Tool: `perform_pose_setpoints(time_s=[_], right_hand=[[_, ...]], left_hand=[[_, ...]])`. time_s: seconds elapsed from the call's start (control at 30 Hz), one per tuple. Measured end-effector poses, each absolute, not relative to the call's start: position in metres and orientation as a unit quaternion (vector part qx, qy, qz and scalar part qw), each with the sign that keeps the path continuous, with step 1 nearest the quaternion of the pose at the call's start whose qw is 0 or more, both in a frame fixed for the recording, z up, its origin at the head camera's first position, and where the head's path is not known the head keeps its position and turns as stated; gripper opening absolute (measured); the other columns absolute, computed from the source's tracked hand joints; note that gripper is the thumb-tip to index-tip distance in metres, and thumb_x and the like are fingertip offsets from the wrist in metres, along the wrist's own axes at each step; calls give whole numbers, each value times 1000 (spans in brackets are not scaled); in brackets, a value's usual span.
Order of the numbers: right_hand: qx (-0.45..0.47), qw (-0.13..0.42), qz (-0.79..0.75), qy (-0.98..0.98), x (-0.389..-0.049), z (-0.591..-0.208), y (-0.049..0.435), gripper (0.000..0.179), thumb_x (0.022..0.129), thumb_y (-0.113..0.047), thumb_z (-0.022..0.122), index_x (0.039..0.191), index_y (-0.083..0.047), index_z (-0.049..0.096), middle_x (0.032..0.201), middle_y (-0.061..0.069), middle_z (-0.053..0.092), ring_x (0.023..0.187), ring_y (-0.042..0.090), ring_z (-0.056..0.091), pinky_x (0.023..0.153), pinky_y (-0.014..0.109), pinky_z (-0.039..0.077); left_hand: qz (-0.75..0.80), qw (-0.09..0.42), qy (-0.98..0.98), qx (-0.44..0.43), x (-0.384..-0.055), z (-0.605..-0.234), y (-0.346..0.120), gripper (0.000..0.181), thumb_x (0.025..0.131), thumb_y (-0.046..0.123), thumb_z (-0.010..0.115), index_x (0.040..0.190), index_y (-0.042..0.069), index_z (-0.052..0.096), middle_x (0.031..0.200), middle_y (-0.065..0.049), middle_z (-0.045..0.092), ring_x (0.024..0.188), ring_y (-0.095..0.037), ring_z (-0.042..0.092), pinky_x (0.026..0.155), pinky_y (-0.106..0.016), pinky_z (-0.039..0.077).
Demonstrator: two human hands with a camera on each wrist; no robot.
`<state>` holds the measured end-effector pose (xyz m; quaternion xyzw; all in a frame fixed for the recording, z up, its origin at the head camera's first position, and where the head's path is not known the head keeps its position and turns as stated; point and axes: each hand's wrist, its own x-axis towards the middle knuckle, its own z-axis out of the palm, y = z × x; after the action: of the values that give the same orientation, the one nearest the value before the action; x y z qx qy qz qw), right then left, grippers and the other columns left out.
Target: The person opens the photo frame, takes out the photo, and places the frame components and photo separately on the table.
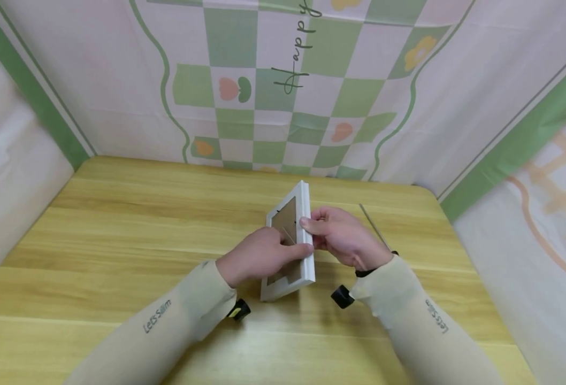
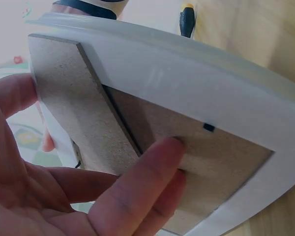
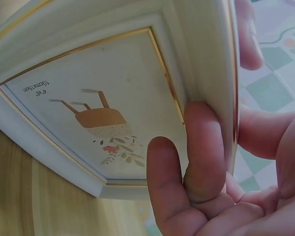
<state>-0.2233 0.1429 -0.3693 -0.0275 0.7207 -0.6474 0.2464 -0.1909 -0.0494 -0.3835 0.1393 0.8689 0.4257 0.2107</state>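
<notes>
A white picture frame (image 1: 306, 270) stands tilted up over the table, its brown back toward the left hand. My left hand (image 1: 264, 251) holds it from behind, the thumb reaching to the frame's edge. In the left wrist view, fingers (image 2: 137, 191) of that hand touch the brown backboard (image 2: 226, 157), beside a brown support leg (image 2: 78, 93). Gripping the opposite edge is my right hand (image 1: 345, 235), thumb on the rim and fingers on the front. A printed insert (image 3: 64, 105) with a potted plant shows inside the gold-lined front.
A screwdriver lies behind the right wrist, its metal shaft (image 1: 373, 223) showing; in the left wrist view its handle (image 2: 187, 22) is black and yellow. The wooden table (image 1: 119, 214) meets a patterned cloth (image 1: 273, 123) at the back. Black wrist-worn devices (image 1: 343, 297) hang under the sleeves.
</notes>
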Motion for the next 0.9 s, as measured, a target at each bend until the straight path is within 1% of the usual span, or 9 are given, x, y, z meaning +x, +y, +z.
perform_pose_setpoints(time_s=[0.1, 0.33, 0.4, 0.6, 0.7, 0.9], right_hand=[[-34, 250, -648, 719, -224, -369, 140, 22, 103, -11, 55, 109, 9, 50, 107, 20, 61, 82, 23, 64, 81, 38, 55], [-49, 256, -651, 713, -226, -371, 131, 21, 103, -13, 56, 100, 8, 55, 96, 17, 63, 75, 22, 62, 79, 39, 55], [-51, 259, -650, 713, -225, -371, 127, 22, 103, -14, 56, 100, 8, 56, 98, 19, 64, 77, 23, 64, 80, 39, 55], [-57, 253, -647, 717, -224, -370, 117, 23, 103, -14, 56, 103, 9, 55, 113, 27, 62, 88, 26, 66, 84, 42, 54], [-56, 249, -643, 722, -224, -370, 112, 23, 103, -13, 56, 102, 9, 55, 113, 28, 61, 87, 26, 66, 84, 42, 55], [-60, 239, -625, 741, -225, -367, 103, 23, 102, -14, 58, 101, 9, 58, 113, 29, 61, 85, 27, 66, 83, 42, 55]], left_hand=[[442, 212, 861, 138, -191, -386, -53, 53, 90, 63, 59, 88, 11, 67, 76, -4, 64, 69, -18, 60, 60, -34, 50], [485, 225, 835, 130, -191, -388, -62, 49, 92, 57, 60, 90, 9, 69, 81, -2, 68, 72, -18, 62, 62, -34, 51], [495, 228, 829, 128, -190, -389, -66, 49, 93, 56, 60, 91, 9, 70, 83, -1, 69, 74, -18, 63, 64, -33, 52], [534, 236, 802, 125, -189, -392, -74, 48, 96, 50, 60, 99, 4, 72, 93, -3, 70, 83, -18, 65, 73, -35, 55], [557, 240, 785, 124, -189, -395, -77, 48, 97, 48, 59, 105, 1, 71, 98, -5, 70, 88, -19, 66, 76, -35, 56], [597, 246, 753, 128, -190, -400, -82, 45, 100, 41, 56, 107, -1, 72, 101, -7, 71, 93, -21, 66, 79, -36, 57]])
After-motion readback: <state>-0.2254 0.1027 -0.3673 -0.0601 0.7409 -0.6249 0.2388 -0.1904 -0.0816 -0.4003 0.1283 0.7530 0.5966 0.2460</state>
